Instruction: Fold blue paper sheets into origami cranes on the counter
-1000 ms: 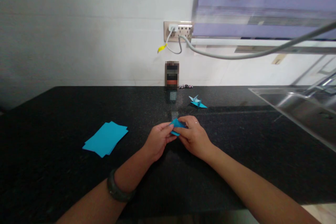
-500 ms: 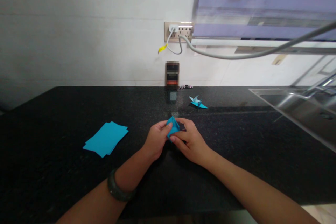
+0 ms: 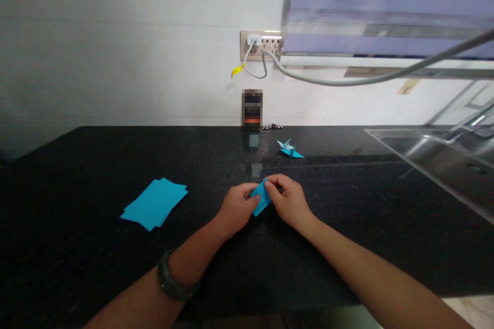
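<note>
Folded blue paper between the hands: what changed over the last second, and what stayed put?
The folded blue paper was turned from lying across the fingers to a slanted strip, its upper tip now pinched by the right hand; the left hand kept its grip. Nothing was let go. The stack of blue sheets and the paper crane stayed where they were.

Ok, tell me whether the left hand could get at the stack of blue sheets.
Probably yes: only bare counter lies between the left hand and the stack, though it is pinching the folded paper.
</note>
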Demonstrator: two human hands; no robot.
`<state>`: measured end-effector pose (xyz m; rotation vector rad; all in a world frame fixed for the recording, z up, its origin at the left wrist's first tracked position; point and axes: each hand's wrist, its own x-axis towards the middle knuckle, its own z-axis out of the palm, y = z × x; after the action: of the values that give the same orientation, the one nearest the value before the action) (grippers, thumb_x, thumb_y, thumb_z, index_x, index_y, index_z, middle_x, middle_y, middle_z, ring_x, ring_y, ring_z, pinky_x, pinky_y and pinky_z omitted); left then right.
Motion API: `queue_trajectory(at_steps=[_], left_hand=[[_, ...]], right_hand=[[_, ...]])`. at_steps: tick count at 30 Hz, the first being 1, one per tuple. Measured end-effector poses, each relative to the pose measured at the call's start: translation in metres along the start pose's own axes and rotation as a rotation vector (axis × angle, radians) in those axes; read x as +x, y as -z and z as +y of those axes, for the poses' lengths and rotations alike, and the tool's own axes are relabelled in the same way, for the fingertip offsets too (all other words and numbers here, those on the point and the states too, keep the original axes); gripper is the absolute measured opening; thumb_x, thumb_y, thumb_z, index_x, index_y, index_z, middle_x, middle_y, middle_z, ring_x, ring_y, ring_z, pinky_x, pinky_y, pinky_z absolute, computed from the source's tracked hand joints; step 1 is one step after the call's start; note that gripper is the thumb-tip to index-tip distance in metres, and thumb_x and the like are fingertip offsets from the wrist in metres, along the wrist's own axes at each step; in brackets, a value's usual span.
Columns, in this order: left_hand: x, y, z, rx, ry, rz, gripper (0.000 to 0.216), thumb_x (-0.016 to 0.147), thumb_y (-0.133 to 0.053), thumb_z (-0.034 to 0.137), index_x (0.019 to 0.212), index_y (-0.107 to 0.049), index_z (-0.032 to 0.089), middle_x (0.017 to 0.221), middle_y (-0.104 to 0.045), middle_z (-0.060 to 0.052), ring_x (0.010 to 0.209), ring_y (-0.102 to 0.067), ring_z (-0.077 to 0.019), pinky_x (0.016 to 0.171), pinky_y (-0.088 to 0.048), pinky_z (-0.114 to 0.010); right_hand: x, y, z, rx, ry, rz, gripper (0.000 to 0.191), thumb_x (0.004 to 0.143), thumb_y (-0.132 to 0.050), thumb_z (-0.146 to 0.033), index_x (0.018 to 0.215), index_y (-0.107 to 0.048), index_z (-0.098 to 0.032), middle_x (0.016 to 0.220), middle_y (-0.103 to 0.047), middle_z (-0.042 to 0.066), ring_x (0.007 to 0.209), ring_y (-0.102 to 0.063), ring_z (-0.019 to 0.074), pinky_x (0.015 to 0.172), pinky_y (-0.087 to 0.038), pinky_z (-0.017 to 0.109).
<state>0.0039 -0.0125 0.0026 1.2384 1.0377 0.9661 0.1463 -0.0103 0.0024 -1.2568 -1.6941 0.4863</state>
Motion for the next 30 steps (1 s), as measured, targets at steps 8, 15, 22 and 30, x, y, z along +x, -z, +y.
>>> queue_trajectory(at_steps=[8,15,22,30], left_hand=[[0.0005,0.0000,0.0010,-0.044,0.023,0.053,0.026,0.064,-0.064,0.018,0.089,-0.067,0.014,0.073,-0.068,-0.003,0.064,-0.059,-0.0147,0.060,-0.044,-0.025],[-0.0017,-0.0026,0.0033,-0.109,0.043,-0.020,0.030,0.062,-0.069,0.022,0.091,-0.065,0.014,0.074,-0.067,-0.003,0.068,-0.060,-0.0143,0.066,-0.046,-0.027],[0.0011,0.0001,0.0042,-0.394,0.151,0.017,0.037,0.078,-0.054,0.046,0.083,-0.064,0.011,0.072,-0.066,-0.007,0.067,-0.062,-0.0149,0.066,-0.048,-0.028],[0.0023,0.0021,0.0041,-0.523,0.171,-0.042,0.019,0.079,-0.058,0.027,0.082,-0.065,0.009,0.077,-0.067,-0.006,0.070,-0.062,-0.0123,0.069,-0.048,-0.025]], right_hand=[[-0.0014,-0.0025,-0.0007,0.078,-0.083,-0.082,0.013,0.076,-0.051,-0.023,0.069,-0.060,-0.017,0.061,-0.056,0.000,0.056,-0.051,0.0116,0.052,-0.043,0.024],[-0.0015,-0.0081,0.0069,0.264,-0.252,-0.069,0.013,0.077,-0.051,-0.029,0.073,-0.055,-0.018,0.059,-0.054,-0.002,0.050,-0.049,0.0110,0.044,-0.042,0.022],[-0.0014,-0.0059,0.0057,0.296,-0.233,-0.064,0.015,0.077,-0.051,-0.033,0.078,-0.056,-0.018,0.063,-0.055,0.000,0.053,-0.050,0.0125,0.046,-0.043,0.024],[-0.0004,-0.0056,0.0086,0.329,-0.246,-0.054,0.019,0.075,-0.053,-0.035,0.079,-0.057,-0.017,0.067,-0.057,0.002,0.058,-0.051,0.0130,0.052,-0.045,0.025]])
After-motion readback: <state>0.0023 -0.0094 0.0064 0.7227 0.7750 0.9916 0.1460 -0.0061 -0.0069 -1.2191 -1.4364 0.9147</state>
